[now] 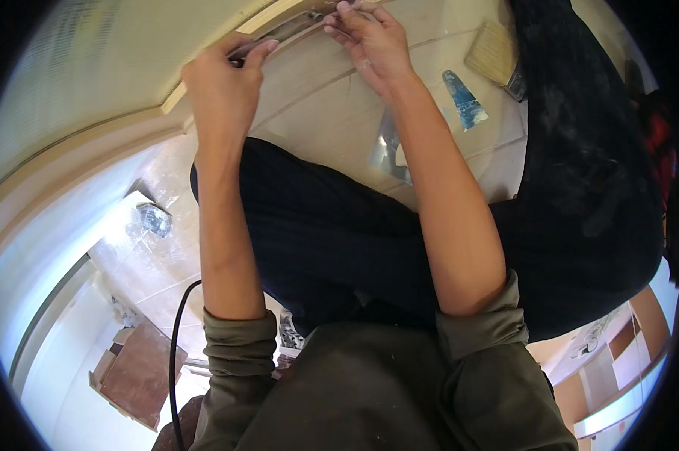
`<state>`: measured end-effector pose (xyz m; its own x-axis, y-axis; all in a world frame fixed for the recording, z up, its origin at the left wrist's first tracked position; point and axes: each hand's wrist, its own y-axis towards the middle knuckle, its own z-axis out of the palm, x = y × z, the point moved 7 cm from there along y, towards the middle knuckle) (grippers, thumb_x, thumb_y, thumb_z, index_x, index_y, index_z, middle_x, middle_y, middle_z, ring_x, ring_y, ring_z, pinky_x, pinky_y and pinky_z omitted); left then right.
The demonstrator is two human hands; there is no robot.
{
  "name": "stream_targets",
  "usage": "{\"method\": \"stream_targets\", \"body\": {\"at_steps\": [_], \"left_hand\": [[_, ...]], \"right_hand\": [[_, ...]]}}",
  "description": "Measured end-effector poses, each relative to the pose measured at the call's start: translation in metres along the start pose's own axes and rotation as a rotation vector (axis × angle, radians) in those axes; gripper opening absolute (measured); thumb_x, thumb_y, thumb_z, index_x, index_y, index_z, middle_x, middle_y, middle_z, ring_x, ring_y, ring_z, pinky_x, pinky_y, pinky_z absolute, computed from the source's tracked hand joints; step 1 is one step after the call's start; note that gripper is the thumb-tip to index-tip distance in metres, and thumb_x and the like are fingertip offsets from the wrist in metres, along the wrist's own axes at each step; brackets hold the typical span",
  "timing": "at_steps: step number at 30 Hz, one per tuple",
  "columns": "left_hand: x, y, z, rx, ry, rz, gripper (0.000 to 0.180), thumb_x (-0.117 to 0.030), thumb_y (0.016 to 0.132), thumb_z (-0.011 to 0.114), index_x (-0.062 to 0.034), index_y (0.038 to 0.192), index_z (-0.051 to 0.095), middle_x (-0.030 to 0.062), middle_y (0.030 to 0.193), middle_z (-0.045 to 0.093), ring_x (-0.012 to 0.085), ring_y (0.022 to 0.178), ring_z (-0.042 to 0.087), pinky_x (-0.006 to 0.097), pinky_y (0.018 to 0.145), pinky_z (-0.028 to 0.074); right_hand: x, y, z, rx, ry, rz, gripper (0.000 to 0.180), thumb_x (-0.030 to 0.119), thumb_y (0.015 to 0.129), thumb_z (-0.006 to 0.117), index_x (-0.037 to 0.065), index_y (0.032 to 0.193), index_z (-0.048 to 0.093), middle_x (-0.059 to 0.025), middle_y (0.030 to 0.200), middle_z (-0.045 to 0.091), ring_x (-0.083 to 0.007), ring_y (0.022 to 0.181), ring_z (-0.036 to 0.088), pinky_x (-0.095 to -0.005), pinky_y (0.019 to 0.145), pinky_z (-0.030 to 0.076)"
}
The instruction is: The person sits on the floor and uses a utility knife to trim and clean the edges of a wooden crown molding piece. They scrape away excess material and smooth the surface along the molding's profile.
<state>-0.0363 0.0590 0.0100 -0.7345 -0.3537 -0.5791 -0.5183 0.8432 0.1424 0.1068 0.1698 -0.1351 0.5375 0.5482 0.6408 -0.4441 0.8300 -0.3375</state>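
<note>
The floor [332,113] is pale tile with thin grout lines, dusty in places, and it meets a cream wall base at the far left where a light wooden strip [226,52] curves along the edge. A person crouches over it, dark trousers [332,233] filling the middle of the view. On the tiles to the far right lie a blue-bladed scraper [463,98] and a wide pale brush [493,51], well apart from the hands; a shiny scrap of foil or plastic [388,146] lies nearer, just beside the right forearm. A black cable [175,353] runs along the near left, next to a brown board [136,372]. Open tile lies between the knee and the wooden strip.

Both arms reach far and upward, olive sleeves pushed back to the elbows. The left hand [223,83] is curled, thumb and fingers pinching a thin grey metal strip [283,30] that lies along the wooden strip. The right hand [369,41] pinches the strip's other end with its fingertips, wrist bent.
</note>
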Motion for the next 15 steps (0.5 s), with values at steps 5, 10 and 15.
{"method": "stream_targets", "body": {"at_steps": [5, 10, 15], "left_hand": [[0.000, 0.008, -0.022, -0.087, 0.154, -0.051, 0.030, -0.026, 0.083, 0.083, 0.0015, 0.094, 0.077, 0.0041, 0.064, 0.069, 0.0066, 0.051, 0.048, 0.023, 0.053, 0.040], [0.015, 0.008, -0.020, -0.213, 0.141, -0.036, 0.030, -0.025, 0.080, 0.087, 0.0019, 0.088, 0.077, 0.0010, 0.058, 0.063, 0.0054, 0.052, 0.047, 0.022, 0.051, 0.037], [0.017, 0.008, -0.021, -0.294, 0.120, -0.024, 0.032, -0.027, 0.076, 0.090, 0.0021, 0.082, 0.076, 0.0006, 0.056, 0.062, 0.0053, 0.051, 0.048, 0.021, 0.051, 0.037]], "right_hand": [[-0.013, 0.008, 0.021, -0.090, 0.060, -0.013, 0.014, 0.008, 0.093, 0.072, -0.001, 0.099, 0.064, -0.0095, 0.090, 0.070, -0.0182, 0.082, 0.070, -0.0263, 0.072, 0.059], [-0.012, 0.008, 0.030, -0.119, 0.007, 0.005, 0.016, 0.009, 0.093, 0.072, -0.003, 0.098, 0.064, -0.0120, 0.090, 0.070, -0.0192, 0.080, 0.071, -0.0269, 0.072, 0.060], [-0.007, 0.001, 0.032, -0.145, -0.017, 0.001, 0.018, 0.010, 0.094, 0.071, -0.005, 0.099, 0.063, -0.0126, 0.091, 0.070, -0.0197, 0.081, 0.071, -0.0274, 0.073, 0.060]]}}
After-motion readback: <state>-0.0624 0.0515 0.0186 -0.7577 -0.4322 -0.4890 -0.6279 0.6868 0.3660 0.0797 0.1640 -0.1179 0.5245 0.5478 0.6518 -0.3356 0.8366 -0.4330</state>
